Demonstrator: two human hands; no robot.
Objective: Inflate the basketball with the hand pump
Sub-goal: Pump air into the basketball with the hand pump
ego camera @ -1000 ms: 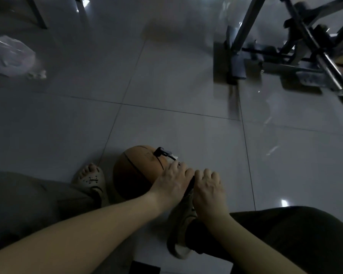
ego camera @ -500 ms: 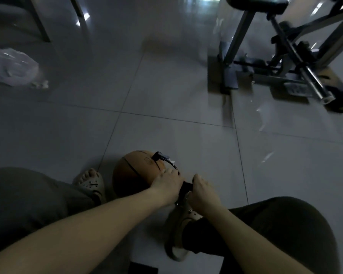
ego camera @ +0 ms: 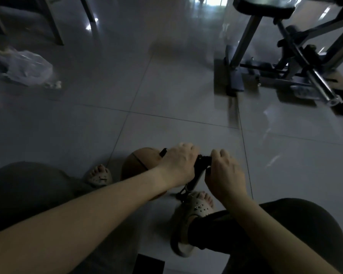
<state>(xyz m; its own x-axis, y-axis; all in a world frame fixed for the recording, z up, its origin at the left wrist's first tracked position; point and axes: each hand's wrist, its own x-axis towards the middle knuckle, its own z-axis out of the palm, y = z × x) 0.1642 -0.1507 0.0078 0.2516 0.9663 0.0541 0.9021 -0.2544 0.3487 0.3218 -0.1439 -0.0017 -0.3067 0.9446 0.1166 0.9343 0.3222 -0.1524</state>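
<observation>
While the left grip (ego camera: 178, 165) and right grip (ego camera: 224, 175) clamp the pump handle (ego camera: 203, 160), a skewed stroke could yank its connector (ego camera: 163, 152) from the basketball (ego camera: 141, 163).

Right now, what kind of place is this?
Probably a room at home used for workouts, dimly lit. Pointers: a metal exercise machine with a padded seat and steel bar on a glossy tiled floor, plus a basketball and hand pump at the person's feet.

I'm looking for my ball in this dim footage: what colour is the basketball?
Orange-brown with black seams, the basketball shows best in the head view.
</observation>
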